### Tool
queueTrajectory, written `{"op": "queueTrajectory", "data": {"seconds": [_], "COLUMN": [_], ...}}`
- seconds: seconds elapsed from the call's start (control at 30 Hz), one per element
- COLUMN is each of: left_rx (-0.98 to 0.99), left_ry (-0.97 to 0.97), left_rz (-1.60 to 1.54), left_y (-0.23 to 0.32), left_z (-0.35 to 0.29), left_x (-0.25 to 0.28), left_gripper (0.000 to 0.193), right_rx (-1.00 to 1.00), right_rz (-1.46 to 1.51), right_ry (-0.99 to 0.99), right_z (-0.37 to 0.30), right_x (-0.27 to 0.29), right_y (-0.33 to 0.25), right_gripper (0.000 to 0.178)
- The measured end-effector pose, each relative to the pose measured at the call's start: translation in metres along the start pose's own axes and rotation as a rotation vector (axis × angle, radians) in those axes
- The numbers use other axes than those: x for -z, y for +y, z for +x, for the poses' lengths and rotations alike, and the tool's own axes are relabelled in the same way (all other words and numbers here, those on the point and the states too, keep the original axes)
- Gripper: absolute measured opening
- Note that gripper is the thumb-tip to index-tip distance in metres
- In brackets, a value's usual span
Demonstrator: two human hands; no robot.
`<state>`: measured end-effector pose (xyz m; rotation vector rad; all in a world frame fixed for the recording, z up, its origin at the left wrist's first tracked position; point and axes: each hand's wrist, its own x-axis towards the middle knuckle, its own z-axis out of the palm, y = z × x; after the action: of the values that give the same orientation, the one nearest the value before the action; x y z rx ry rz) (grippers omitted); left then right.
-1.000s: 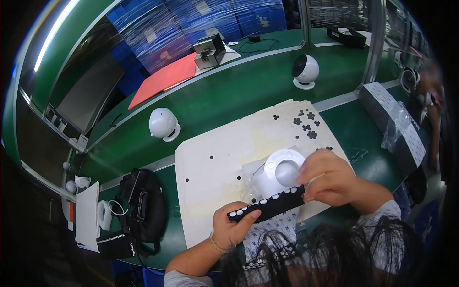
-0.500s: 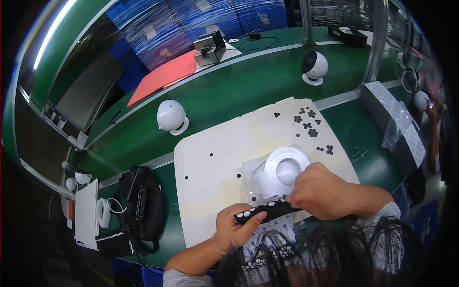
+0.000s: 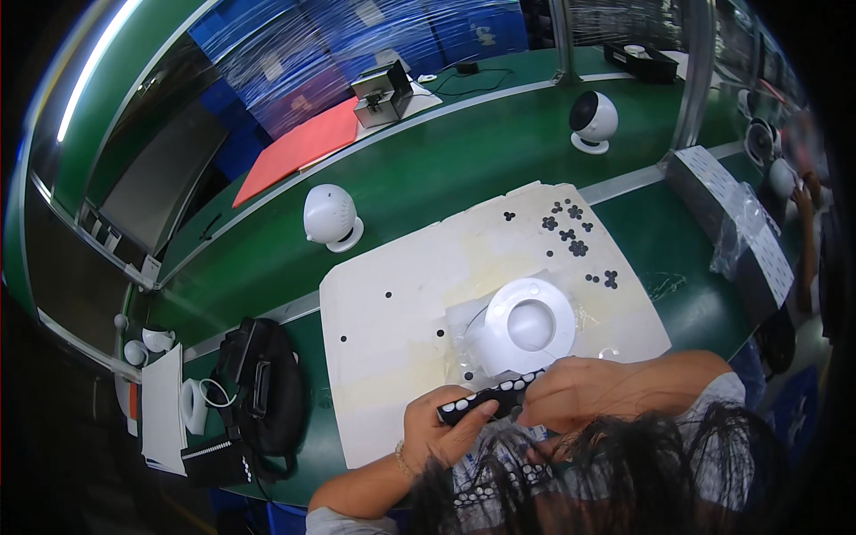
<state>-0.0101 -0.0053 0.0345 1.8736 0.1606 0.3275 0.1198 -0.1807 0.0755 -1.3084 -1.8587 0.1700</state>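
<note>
My left hand [image 3: 439,423] is closed round one end of a black strip with white round dots [image 3: 477,403], its thumb on top. At the strip's other end is my right hand [image 3: 580,392], its fingers bent together against the lower edge; what they pinch is hidden. Just beyond the strip lies a white round housing [image 3: 555,348] with a ring-shaped base, on a clear plastic bag [image 3: 459,343]. Small black discs [image 3: 440,333] are scattered on the pale board [image 3: 383,392], several in flower-like clusters [image 3: 578,249]. Hair hides part of a dotted sheet below my hands.
Two white ball-shaped devices on stands [image 3: 329,214] sit on the green belt [image 3: 464,160] behind the board. A black bag [image 3: 267,392] lies at left, a long grey box [image 3: 736,232] at right. Another person's hand [image 3: 805,192] shows far right.
My right hand has come down and toward me, from beside the white housing to the strip's lower edge. The ball-shaped devices have shifted slightly right along the belt.
</note>
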Motion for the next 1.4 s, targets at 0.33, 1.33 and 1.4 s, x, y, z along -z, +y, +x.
{"op": "queueTrajectory", "data": {"seconds": [0.33, 1.33, 1.4], "left_rx": [-0.561, -0.615, -0.605], "left_ry": [-0.219, -0.156, -0.163], "left_rz": [0.789, 0.678, 0.689], "left_y": [-0.005, -0.01, -0.006], "left_z": [0.004, 0.004, 0.003], "left_x": [0.003, -0.001, 0.0], "left_gripper": [0.023, 0.024, 0.022], "right_rx": [-0.453, -0.414, -0.422], "right_rz": [0.491, 0.118, 0.118], "right_ry": [0.567, 0.329, 0.32], "right_z": [0.0, 0.016, 0.018], "right_x": [0.027, 0.011, 0.011], "right_y": [0.042, 0.04, 0.038], "right_gripper": [0.059, 0.052, 0.051]}}
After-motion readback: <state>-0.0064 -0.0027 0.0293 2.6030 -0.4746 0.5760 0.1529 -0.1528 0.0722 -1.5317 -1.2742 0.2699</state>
